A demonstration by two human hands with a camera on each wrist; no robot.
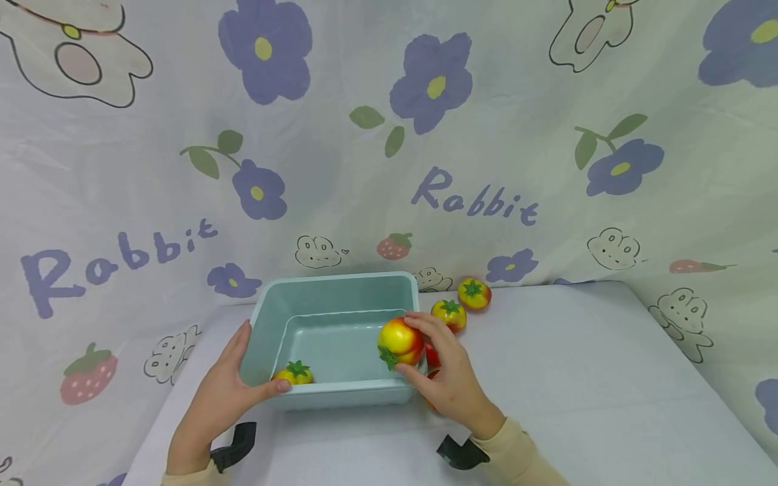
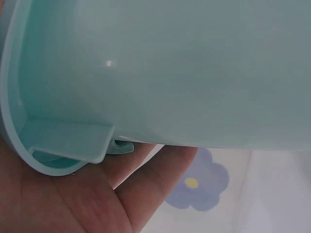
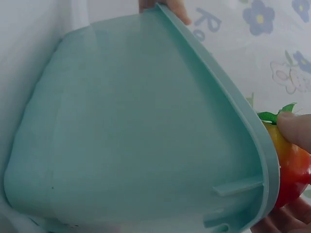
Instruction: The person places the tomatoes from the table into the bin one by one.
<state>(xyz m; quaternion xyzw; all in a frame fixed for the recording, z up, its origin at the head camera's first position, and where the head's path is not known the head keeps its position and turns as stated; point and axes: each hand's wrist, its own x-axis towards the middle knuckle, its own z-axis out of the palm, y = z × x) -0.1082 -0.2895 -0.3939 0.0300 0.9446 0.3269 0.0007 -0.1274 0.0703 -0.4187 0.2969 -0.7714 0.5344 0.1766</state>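
Note:
A pale green plastic basin (image 1: 346,386) stands on the table. My left hand (image 1: 221,388) grips its left front corner, thumb over the front rim; the left wrist view shows palm and fingers against its outside. My right hand (image 1: 448,374) holds a red-and-yellow toy tomato (image 1: 400,341) between thumb and fingers, over the basin's right end. In the right wrist view the tomato (image 3: 291,167) shows at the rim, green leaves under the thumb. Another toy tomato (image 1: 294,373) lies inside at the front left, partly hidden by the front rim.
Two toy tomatoes, one nearer (image 1: 448,316) and one farther (image 1: 475,293), lie right of the basin near the back. Redder fruit (image 1: 432,356) beside the right wall is mostly covered by my right hand. A patterned cloth (image 1: 340,182) hangs behind the white-covered table (image 1: 583,378).

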